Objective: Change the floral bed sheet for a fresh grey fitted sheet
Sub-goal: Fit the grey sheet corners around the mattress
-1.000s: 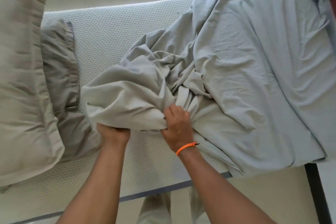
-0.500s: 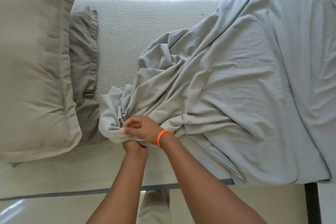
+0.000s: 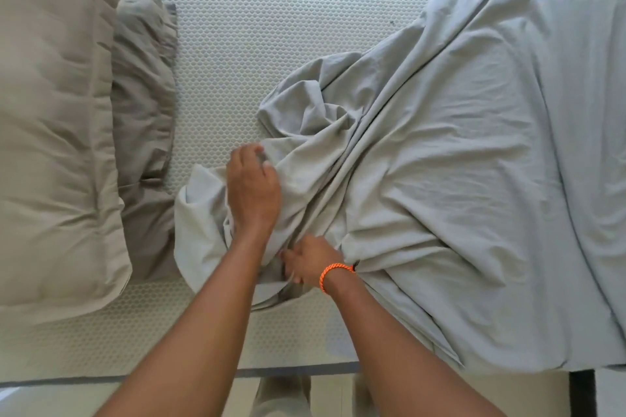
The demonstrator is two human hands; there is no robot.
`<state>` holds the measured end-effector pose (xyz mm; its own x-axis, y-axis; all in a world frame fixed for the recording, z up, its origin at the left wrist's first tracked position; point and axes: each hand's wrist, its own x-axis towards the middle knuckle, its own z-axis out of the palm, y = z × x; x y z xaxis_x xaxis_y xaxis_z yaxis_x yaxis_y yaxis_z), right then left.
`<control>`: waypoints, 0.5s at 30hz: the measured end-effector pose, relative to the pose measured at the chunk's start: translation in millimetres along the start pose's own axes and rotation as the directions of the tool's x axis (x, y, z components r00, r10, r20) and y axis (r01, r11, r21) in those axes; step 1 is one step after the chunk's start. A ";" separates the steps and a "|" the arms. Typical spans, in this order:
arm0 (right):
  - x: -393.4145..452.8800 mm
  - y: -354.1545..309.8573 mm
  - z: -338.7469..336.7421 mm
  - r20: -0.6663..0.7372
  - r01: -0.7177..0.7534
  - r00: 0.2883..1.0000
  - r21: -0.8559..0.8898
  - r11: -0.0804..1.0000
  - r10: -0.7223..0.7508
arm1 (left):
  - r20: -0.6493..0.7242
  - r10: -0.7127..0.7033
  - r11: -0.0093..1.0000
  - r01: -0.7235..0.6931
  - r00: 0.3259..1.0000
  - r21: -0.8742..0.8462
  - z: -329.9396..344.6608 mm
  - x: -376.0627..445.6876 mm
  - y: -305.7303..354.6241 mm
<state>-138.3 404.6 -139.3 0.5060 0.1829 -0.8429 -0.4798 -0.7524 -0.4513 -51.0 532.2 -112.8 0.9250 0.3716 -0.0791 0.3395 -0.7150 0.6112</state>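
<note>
Sheet (image 3: 474, 179) bunched mid-bed | your left hand (image 3: 252, 195) and right hand (image 3: 310, 262) clench folds | bare mattress (image 3: 254, 54) corner lies pillow-ward (image 3: 50, 145), left nearer.

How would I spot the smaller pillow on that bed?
Start at the white mattress and look to its left end. There a big beige pillow partly covers the smaller pillow, which peeks out beside it: darker, brownish-grey, with a ruffled edge.

Matt creased cloth sheet (image 3: 474, 179) (mattress (image 3: 271, 44) dimpled)
</note>
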 end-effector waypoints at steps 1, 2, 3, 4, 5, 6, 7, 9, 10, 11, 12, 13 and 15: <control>5.7 -3.9 -11.7 -0.161 0.030 0.987 0.003 1.000 -0.029 | 0.118 -0.042 0.998 0.047 0.992 -0.033 11.9 20.0 -2.7; 12.8 -7.9 -24.0 -0.321 0.073 0.944 -0.013 0.997 -0.073 | 0.214 -0.127 0.989 0.141 0.968 -0.050 24.0 40.4 -6.2; 23.4 -11.8 -36.7 -0.449 0.109 0.887 -0.031 0.994 -0.111 | 0.264 -0.238 0.961 0.265 0.935 -0.072 36.4 60.1 -8.5; 33.9 -17.1 -50.0 -0.546 0.141 0.827 -0.032 0.990 -0.135 | 0.291 -0.361 0.912 0.400 0.886 -0.087 47.7 77.9 -11.8; 45.2 -24.5 -63.7 -0.626 0.181 0.764 -0.021 0.983 -0.154 | 0.300 -0.468 0.857 0.510 0.831 -0.076 56.5 92.3 -12.2; 56.5 -32.7 -77.4 -0.699 0.233 0.691 -0.024 0.972 -0.183 | 0.310 -0.548 0.809 0.587 0.776 -0.039 64.1 105.9 -13.2; 68.2 -40.3 -89.4 -0.759 0.277 0.615 -0.045 0.960 -0.213 | 0.349 -0.583 0.774 0.632 0.734 -0.036 67.2 116.3 -10.2; 92.4 -55.7 -110.8 -0.815 0.317 0.514 -0.108 0.942 -0.266 | 0.562 -0.521 0.687 0.706 0.643 -0.171 71.7 134.7 -1.1; 102.4 -63.1 -119.3 -0.810 0.313 0.528 -0.096 0.945 -0.257 | 0.673 -0.443 0.634 0.738 0.592 -0.232 72.4 140.1 4.4; 108.6 -71.5 -127.8 -0.789 0.299 0.571 -0.057 0.953 -0.227 | 0.748 -0.377 0.602 0.758 0.547 -0.251 71.6 144.2 7.0; 112.4 -78.8 -136.3 -0.753 0.276 0.623 -0.041 0.960 -0.211 | 0.795 -0.322 0.575 0.773 0.515 -0.268 67.1 146.7 12.0; 113.9 -86.2 -145.0 -0.712 0.261 0.658 -0.092 0.961 -0.247 | 0.825 -0.272 0.539 0.789 0.495 -0.295 61.4 150.8 14.7; 111.4 -102.8 -162.9 -0.601 0.275 0.688 -0.301 0.913 -0.405 | 0.822 -0.147 0.507 0.756 0.550 -0.414 46.4 165.8 20.0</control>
<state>84.1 399.1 -139.1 0.9739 0.0505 -0.2211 -0.0834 -0.8269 -0.5561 117.1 552.0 -150.2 0.5989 -0.1777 -0.7809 0.8005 0.1633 0.5767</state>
